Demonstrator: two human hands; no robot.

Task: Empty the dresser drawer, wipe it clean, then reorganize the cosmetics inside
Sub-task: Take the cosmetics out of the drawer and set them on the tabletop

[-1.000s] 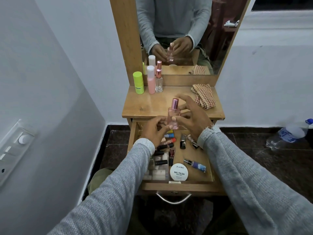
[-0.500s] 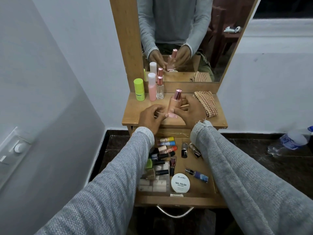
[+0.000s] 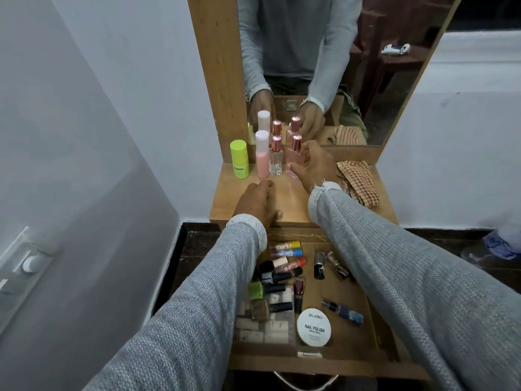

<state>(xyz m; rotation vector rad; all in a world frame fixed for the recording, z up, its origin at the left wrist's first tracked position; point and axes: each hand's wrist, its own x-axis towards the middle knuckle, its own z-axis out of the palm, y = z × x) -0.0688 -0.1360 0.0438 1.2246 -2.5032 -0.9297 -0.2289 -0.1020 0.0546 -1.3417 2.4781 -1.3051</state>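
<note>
Pale walls [image 3: 98,114], dark tile floor [image 3: 451,255], wood-framed mirror [image 3: 375,80], wall switch plate [image 3: 25,263] at left.

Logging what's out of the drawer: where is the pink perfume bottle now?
In the head view, the pink perfume bottle stands at the back of the dresser top, just right of the clear bottle, with the right hand around it.
</note>
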